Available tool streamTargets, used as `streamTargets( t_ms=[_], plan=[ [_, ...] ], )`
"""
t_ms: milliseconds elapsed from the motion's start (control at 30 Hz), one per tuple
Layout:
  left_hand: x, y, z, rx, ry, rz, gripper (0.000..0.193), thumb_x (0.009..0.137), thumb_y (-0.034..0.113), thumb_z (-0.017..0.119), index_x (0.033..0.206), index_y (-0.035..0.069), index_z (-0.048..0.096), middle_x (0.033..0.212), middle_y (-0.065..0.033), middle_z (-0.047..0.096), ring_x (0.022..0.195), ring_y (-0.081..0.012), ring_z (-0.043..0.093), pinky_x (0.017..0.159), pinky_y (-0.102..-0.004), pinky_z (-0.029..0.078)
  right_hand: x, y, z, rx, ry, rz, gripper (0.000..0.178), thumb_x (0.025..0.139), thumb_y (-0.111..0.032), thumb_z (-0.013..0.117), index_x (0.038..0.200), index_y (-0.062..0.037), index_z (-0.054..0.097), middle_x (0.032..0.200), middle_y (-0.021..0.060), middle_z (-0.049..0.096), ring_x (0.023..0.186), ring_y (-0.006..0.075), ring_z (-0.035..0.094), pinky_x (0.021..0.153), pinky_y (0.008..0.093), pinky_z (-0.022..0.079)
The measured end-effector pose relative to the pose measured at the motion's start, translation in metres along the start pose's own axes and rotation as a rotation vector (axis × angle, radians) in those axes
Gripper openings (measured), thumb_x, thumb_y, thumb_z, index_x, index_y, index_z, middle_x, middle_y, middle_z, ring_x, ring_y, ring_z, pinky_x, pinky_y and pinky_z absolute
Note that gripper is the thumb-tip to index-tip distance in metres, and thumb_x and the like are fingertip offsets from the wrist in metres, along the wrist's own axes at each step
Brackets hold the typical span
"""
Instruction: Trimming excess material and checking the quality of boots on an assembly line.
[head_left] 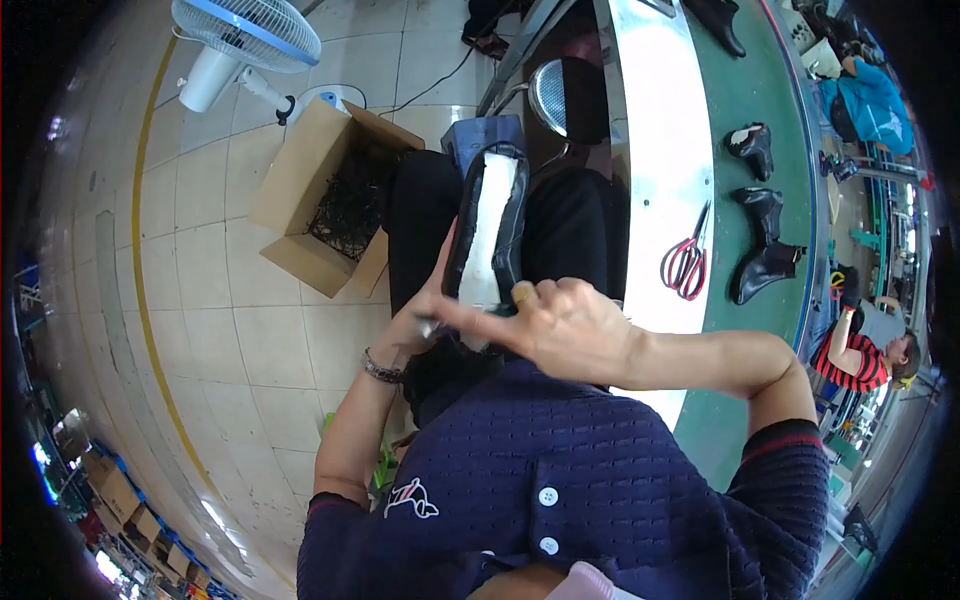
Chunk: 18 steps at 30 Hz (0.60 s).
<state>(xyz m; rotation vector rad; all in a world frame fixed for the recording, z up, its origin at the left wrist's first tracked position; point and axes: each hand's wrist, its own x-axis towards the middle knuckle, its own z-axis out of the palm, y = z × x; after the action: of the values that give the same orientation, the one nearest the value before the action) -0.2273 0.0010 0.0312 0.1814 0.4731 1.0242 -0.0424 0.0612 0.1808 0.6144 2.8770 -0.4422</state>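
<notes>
A black boot (pixel 511 240) lies bottom side up over my lap, its toe pointing away from me and a white insole (pixel 490 215) showing along its underside. My left hand (pixel 420 312) is closed round the left side of the boot near the heel. Across the heel reaches my right hand (pixel 565 330), fingers curled, with one digit stretched toward my left hand. Something small and shiny shows by my left fingers, too small to name. Whatever the right fingers grip is hidden.
Red-handled scissors (pixel 686 262) lie on the metal bench edge (pixel 660 120) to my right. Beyond it, a green conveyor (pixel 745 345) carries several black boots (pixel 763 260). Left are a cardboard box (pixel 292 190) of dark scraps and a fan (pixel 245 40). Co-workers sit at far right.
</notes>
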Motion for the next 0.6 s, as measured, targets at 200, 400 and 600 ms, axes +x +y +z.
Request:
streamTargets(
  t_ms=[200, 400, 600],
  plan=[
    [-0.001, 0.016, 0.023, 0.387, 0.168, -0.308, 0.118, 0.071, -0.007, 0.078, 0.154, 0.018, 0.0, 0.137, -0.0043, 0.044, 0.119, -0.0157, 0.049, 0.094, -0.0308, 0.049, 0.008, 0.018, 0.001, 0.147, -0.135, 0.181, 0.078, 0.087, -0.008, 0.052, 0.153, -0.0277, 0.016, 0.068, 0.0148, 0.059, 0.049, 0.0232, 0.064, 0.042, 0.0331, 0.051],
    [0.0, 0.02, 0.021, 0.471, 0.14, -0.302, 0.115, 0.068, -0.002, 0.082, 0.154, 0.014, 0.008, 0.134, -0.0045, 0.047, 0.121, -0.0166, 0.048, 0.101, -0.0327, 0.042, 0.01, 0.03, 0.006, 0.293, 0.027, 0.205, 0.075, 0.088, -0.014, 0.057, 0.152, -0.0246, 0.02, 0.068, 0.0155, 0.062, 0.05, 0.0269, 0.064, 0.044, 0.0359, 0.051],
    [0.033, 0.037, 0.031, 0.243, 0.169, -0.178, 0.075, 0.087, 0.027, 0.072, 0.147, 0.011, 0.03, 0.123, -0.0022, 0.052, 0.113, -0.0152, 0.052, 0.099, -0.0309, 0.043, -0.01, 0.06, 0.014, 0.409, 0.243, 0.441, 0.061, 0.094, -0.018, 0.055, 0.147, -0.0168, 0.026, 0.072, 0.0168, 0.067, 0.06, 0.0334, 0.066, 0.053, 0.0411, 0.053]
  ],
)
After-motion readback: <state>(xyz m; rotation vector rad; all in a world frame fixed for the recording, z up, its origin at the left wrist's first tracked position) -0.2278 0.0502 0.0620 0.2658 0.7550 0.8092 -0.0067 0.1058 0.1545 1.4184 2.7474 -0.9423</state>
